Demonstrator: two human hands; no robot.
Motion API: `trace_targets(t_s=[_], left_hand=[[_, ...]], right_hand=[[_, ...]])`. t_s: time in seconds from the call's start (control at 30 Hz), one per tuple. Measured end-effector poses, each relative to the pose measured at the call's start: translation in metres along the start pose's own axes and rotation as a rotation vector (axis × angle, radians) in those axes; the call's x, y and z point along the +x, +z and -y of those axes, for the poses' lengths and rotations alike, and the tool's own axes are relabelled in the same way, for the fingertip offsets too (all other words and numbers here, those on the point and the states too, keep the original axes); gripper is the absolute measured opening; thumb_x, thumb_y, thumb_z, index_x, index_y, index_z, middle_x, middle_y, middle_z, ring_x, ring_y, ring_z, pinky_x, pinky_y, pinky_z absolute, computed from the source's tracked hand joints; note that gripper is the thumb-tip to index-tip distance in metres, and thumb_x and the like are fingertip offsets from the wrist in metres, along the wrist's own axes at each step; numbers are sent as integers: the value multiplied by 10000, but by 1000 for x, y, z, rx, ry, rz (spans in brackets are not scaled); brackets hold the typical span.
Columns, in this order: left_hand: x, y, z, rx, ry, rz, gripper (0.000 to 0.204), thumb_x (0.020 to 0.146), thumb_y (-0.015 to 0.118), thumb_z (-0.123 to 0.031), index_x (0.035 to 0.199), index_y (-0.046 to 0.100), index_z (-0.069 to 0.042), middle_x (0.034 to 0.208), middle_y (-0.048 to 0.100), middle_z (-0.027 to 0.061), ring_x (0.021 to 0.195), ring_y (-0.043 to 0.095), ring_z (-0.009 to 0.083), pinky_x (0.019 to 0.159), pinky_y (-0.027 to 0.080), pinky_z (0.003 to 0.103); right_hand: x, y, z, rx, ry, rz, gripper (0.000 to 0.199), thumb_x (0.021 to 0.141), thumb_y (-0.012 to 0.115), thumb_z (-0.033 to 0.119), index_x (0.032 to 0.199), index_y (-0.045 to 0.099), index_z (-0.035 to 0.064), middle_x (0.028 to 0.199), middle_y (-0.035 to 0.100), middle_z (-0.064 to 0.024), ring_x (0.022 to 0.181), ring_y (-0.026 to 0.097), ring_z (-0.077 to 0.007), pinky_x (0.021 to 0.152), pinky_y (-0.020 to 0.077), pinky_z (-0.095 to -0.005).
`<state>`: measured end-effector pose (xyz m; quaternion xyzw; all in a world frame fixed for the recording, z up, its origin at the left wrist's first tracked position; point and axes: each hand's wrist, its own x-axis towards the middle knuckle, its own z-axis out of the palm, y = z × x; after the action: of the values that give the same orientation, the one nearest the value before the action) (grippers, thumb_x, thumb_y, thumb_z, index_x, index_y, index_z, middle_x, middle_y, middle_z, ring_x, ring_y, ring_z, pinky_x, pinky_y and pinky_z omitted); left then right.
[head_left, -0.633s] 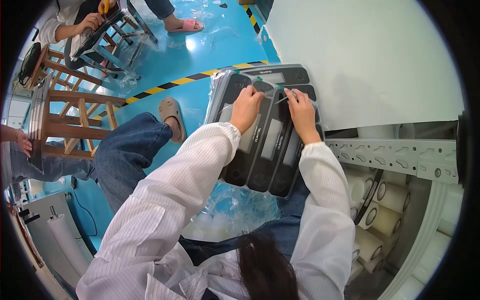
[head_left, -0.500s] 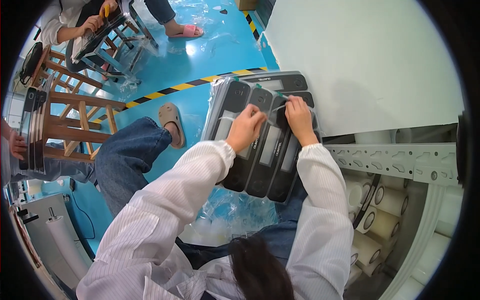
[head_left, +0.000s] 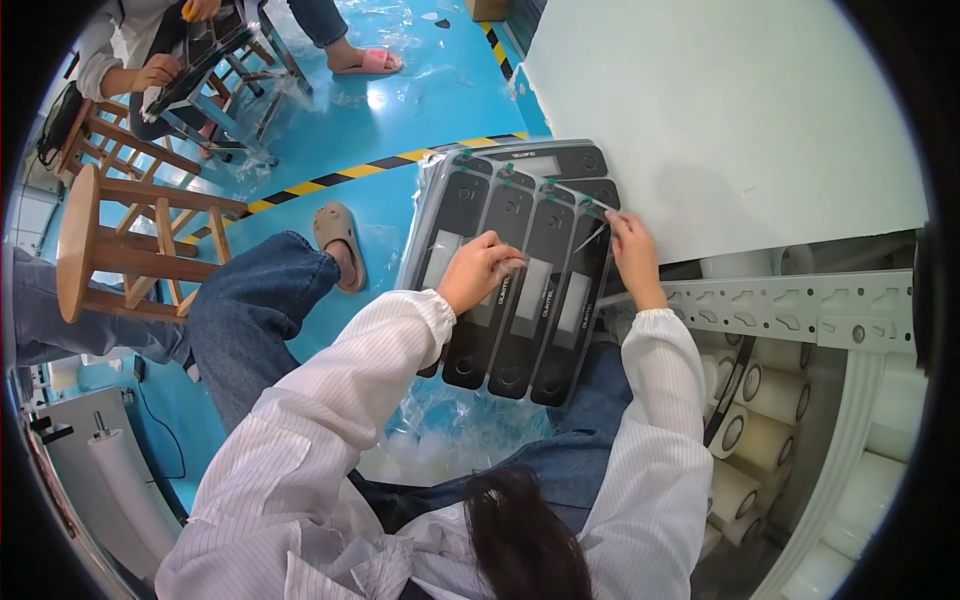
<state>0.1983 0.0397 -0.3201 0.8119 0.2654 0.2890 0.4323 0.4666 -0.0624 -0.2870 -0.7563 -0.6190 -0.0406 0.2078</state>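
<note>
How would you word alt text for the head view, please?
A person's left hand, pinched shut, is over dark panels; the right hand is near their upper-right corner. A wooden stool stands left; pale rolls lie lower right.

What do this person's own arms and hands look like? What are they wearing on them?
The arms wear long, loose white sleeves with thin dark stripes, like a roomy shirt. The cuffs are gathered at the wrists. The left hand and right hand are both bare: no gloves, and no watch that I can see.
</note>
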Motion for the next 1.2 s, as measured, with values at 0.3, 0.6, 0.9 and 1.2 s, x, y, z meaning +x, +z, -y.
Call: trace_targets(t_s=[0.3, 0.6, 0.9, 1.2], left_hand=[[-33, -22, -7, 7, 95, 84, 230, 788, 691, -39, 1005, 709, -114, 814, 523, 90, 734, 569, 258, 659, 496, 343], [-52, -33, -9, -25, -16, 92, 265, 781, 640, -4, 1029, 684, -85, 904, 562, 121, 807, 587, 323, 715, 494, 379], [-62, -95, -46, -191, -189, 360, 701, 735, 522, 52, 1402, 339, -67, 1024, 655, 179, 825, 629, 322, 777, 508, 363], [0, -166, 39, 387, -660, 364, 498, 835, 684, -413, 1131, 587, -24, 1069, 644, 196, 1088, 559, 318, 911, 439, 411]], right_hand=[[-7, 19, -6, -131, -91, 69, 190, 854, 582, 89, 1038, 629, 76, 991, 619, -73, 916, 598, -266, 793, 504, -381], [-54, 44, 163, 1067, 330, 75, 54, 878, 531, 64, 902, 486, 44, 1285, 548, -157, 1221, 492, -293, 1042, 351, -369], [-83, 74, 233, 744, 189, 39, 493, 768, 641, -31, 1230, 488, 44, 1256, 524, -143, 1197, 482, -306, 1015, 372, -378], [-101, 76, 276, 1079, 181, 130, 117, 878, 566, -30, 939, 657, 11, 903, 615, -75, 881, 580, -178, 796, 443, -271]])
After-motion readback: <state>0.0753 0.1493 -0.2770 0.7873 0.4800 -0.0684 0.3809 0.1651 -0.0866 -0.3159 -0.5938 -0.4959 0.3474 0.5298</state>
